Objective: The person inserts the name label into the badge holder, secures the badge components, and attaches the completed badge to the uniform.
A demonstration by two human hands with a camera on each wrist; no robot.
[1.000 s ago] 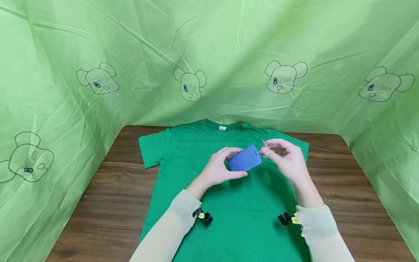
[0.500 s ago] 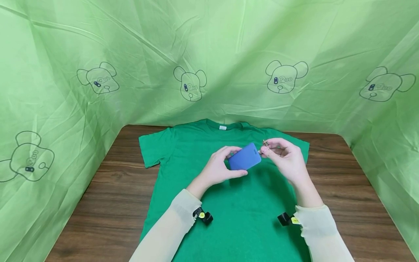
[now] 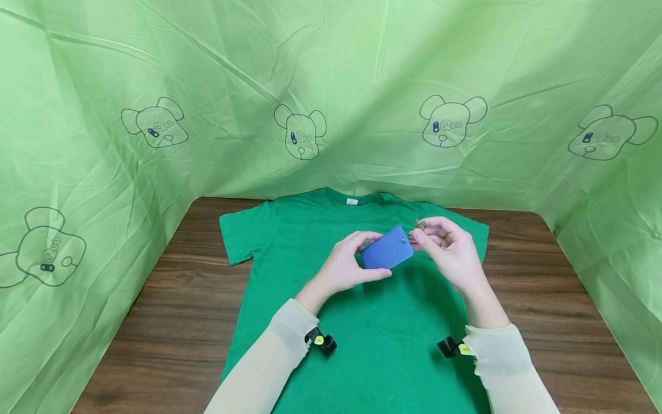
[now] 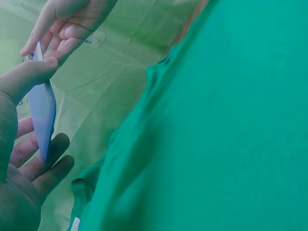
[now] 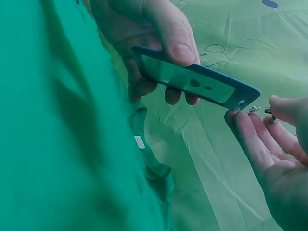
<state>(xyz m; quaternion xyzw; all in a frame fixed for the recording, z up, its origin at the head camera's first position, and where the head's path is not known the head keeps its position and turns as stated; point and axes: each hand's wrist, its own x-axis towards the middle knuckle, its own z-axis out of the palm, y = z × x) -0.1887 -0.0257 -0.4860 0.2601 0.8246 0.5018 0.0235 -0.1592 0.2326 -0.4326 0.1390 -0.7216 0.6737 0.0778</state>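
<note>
My left hand (image 3: pixel 351 261) grips a blue badge holder (image 3: pixel 388 248) by its edges, thumb on one side and fingers on the other. It hangs tilted above a green T-shirt (image 3: pixel 331 322). A window shows on its other face in the right wrist view, where the badge holder (image 5: pixel 192 79) has a slot near one end. Just right of that end, my right hand (image 3: pixel 455 253) pinches a small metal clip (image 3: pixel 421 225) between thumb and fingers. A thin, clear strap (image 5: pixel 240 103) shows at the slot; how far it passes through is hard to see.
The T-shirt lies spread on a dark wood table (image 3: pixel 176 310), its collar label (image 3: pixel 351 202) at the far side. Light green cloth (image 3: pixel 362 69) with printed bear heads walls the back and both sides. Each wrist wears a small black camera (image 3: pixel 327 345).
The metal clip has turned in my right fingers and shows more of its face. Something small now shows in the badge holder's slot. My left hand has barely moved.
</note>
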